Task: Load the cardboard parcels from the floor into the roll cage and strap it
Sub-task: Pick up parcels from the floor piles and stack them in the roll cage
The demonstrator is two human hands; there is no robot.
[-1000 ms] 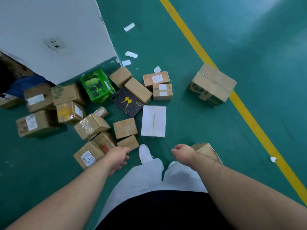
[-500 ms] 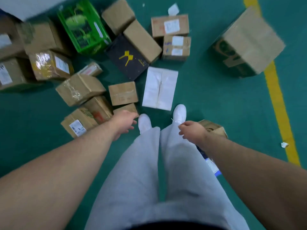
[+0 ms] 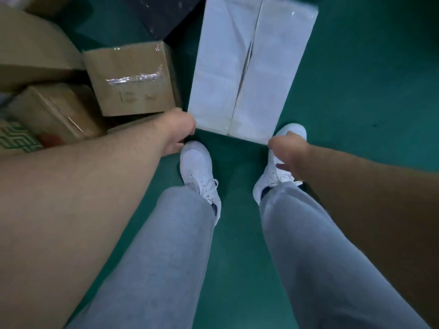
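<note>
Two hands reached down to one white parcel (image 3: pixel 249 67), a flat, smooth rectangle wrapped in glossy film with a seam down its middle, lying on the matte green floor (image 3: pixel 356 91) just beyond my white shoes (image 3: pixel 197 167). My left hand (image 3: pixel 180 134) was at its near left corner and my right hand (image 3: pixel 285 148) at its near right corner. Both backs faced up and the fingers were hidden beneath, so I could not tell whether either had a hold; only the right thumb showed, sticking out free.

Left of the white parcel sat a taped carton (image 3: pixel 130 79) of plain brown corrugated board, with a crinkled strip of clear tape across its top and faint printed marks too blurred to read. Nearer and further left lay a second carton (image 3: pixel 54 110) with a green maze-like print at its near end. A black box (image 3: pixel 161 13) lay at the far edge. My grey trousers (image 3: pixel 166 257) were soft knit.
</note>
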